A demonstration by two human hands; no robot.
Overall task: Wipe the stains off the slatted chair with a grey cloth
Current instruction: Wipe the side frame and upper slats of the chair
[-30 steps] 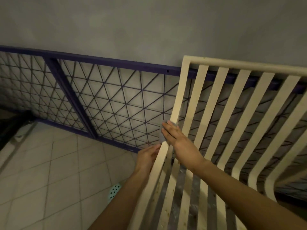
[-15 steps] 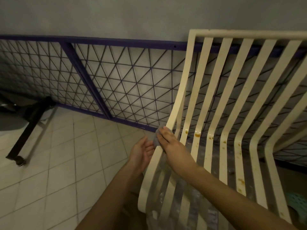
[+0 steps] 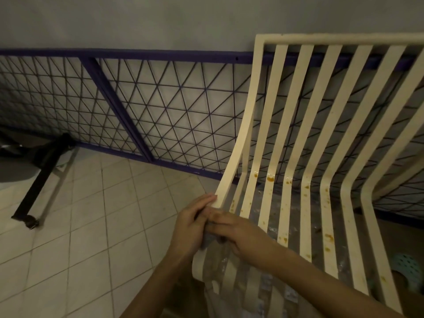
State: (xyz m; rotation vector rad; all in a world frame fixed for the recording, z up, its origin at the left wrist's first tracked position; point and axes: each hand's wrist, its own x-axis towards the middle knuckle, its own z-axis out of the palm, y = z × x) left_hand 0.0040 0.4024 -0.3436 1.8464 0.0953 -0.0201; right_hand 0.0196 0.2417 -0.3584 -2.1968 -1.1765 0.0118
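Orange stains (image 3: 270, 179) were logged rightward of right hand (image 3: 238, 232), fingers curled on crumpled grey cloth (image 3: 207, 239); left hand (image 3: 191, 223) was laid straight-fingered against cream slatted chair (image 3: 246, 125).

The grey cloth (image 3: 207, 238) is mostly hidden between the left hand (image 3: 191, 224) and right hand (image 3: 241, 236); only a fold shows. The right and bottom edges cut off the slatted chair (image 3: 296, 125). A perforated blue object (image 3: 407, 265) behind its slats is unidentifiable.
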